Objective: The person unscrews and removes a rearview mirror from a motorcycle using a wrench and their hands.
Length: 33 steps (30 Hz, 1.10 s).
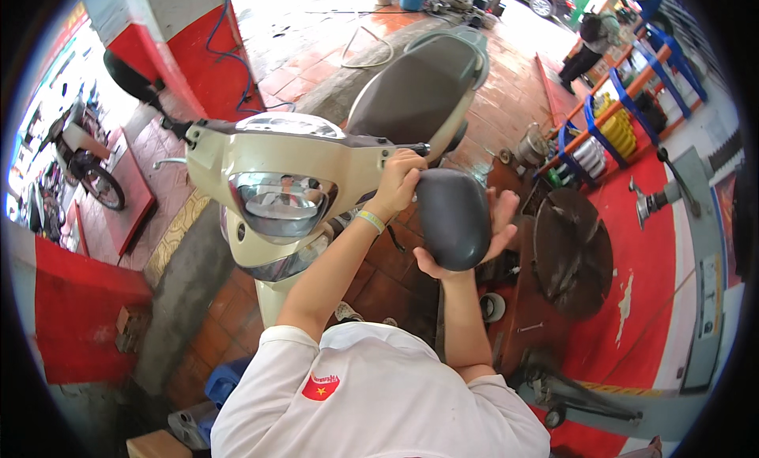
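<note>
A cream scooter stands in front of me, its headlight facing me. My left hand is closed beside the handlebar's end, apparently around the stem of a black rear-view mirror; the stem itself is hidden by the fingers. The mirror's smooth back faces up towards me, and its glass is out of sight. My right hand is under and behind the mirror, thumb at its lower edge and fingers spread past its right side. Whether that palm grips it is hidden.
Right of me, a round dark stool top stands near a red bench holding a wrench. Bottles fill an orange-and-blue rack, with a person beyond. A concrete ledge and red-and-white pillar are at left.
</note>
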Each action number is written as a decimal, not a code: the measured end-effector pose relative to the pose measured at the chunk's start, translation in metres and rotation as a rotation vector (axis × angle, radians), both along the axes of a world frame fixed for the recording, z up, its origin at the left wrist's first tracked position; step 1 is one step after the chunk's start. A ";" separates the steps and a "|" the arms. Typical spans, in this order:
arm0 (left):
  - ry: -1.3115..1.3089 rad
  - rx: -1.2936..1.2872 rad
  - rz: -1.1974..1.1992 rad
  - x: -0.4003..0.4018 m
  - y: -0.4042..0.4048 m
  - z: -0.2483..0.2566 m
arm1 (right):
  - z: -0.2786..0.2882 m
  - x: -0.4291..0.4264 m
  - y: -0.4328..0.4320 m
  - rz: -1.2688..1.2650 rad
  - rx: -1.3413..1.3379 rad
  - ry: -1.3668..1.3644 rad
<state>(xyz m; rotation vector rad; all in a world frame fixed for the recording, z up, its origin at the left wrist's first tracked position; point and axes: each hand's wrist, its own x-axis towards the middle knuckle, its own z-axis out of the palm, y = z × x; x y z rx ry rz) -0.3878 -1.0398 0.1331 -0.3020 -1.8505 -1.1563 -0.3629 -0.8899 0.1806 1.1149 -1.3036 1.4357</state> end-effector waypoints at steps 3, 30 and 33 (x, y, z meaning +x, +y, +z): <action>-0.026 -0.029 -0.151 -0.007 -0.013 -0.007 | 0.026 0.003 -0.006 -0.110 0.242 0.247; -0.848 0.459 -0.238 -0.055 -0.031 0.027 | 0.072 -0.256 -0.088 0.301 0.444 -0.597; -0.898 0.348 -0.161 -0.046 -0.026 0.044 | 0.058 -0.256 -0.069 0.269 0.385 -0.600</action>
